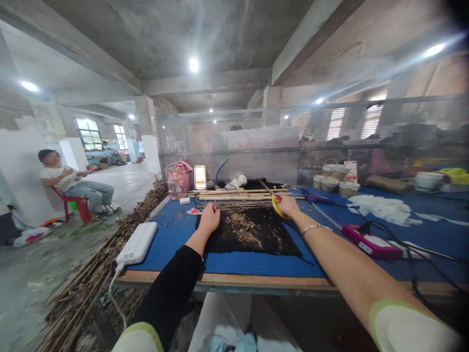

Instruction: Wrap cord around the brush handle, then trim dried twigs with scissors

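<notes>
My right hand (288,206) grips a pair of scissors (280,209) by the red and yellow handles, blades pointing away toward the far side of the table. My left hand (210,218) is closed in a pinch near the left side of a black cloth (220,239); what its fingers hold, if anything, is too small to make out. Dry brown plant scraps (244,230) lie scattered over the cloth between both hands. Just beyond, thin dry stalks (252,204) and pale sticks (234,196) lie crosswise.
A white power bank (137,243) lies on the blue tabletop (256,267). At right are a purple power strip (372,242), cables, white cloth (381,209) and small baskets (330,184). Dry stalks (106,259) are piled along the left side. A person (73,181) sits beyond.
</notes>
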`<state>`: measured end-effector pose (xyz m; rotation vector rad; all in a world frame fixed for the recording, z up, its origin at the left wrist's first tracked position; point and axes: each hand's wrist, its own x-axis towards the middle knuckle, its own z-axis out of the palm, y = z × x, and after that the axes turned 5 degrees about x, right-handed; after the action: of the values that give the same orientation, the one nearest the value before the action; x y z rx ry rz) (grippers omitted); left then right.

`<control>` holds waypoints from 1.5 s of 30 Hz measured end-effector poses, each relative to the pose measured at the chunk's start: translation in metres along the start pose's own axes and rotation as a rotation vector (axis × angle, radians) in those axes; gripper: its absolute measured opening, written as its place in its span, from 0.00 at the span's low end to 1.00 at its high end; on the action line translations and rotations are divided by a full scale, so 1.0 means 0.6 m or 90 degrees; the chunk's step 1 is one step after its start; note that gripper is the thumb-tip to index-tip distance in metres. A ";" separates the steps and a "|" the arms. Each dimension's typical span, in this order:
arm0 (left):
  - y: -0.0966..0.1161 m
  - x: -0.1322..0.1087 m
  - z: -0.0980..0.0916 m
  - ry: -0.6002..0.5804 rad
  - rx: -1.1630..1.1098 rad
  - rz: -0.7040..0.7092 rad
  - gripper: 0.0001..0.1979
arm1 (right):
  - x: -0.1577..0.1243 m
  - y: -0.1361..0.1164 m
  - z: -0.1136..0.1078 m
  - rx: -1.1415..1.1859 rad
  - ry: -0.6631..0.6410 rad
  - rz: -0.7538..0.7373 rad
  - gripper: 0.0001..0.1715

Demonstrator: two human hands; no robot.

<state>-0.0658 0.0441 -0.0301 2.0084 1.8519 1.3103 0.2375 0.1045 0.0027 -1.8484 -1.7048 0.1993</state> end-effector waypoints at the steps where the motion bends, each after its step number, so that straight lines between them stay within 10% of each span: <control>1: -0.001 0.000 0.001 -0.006 -0.003 -0.001 0.05 | 0.001 -0.009 -0.008 0.016 -0.005 -0.001 0.09; 9: -0.001 -0.003 -0.001 -0.027 -0.004 -0.013 0.03 | -0.021 -0.096 -0.030 0.321 -0.118 -0.099 0.18; 27: -0.002 -0.001 0.004 -0.269 0.287 0.024 0.07 | -0.033 0.007 0.043 -0.076 -0.022 -0.030 0.13; 40: -0.003 -0.001 -0.001 -0.214 0.263 0.017 0.07 | -0.002 0.102 -0.038 -0.152 0.038 0.091 0.21; 45: 0.017 -0.008 -0.010 -0.108 0.117 0.034 0.08 | -0.018 0.056 -0.041 -0.101 0.048 0.010 0.18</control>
<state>-0.0616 0.0347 -0.0229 2.1952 1.9138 0.9771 0.2768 0.0867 0.0017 -1.9588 -1.6960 -0.0007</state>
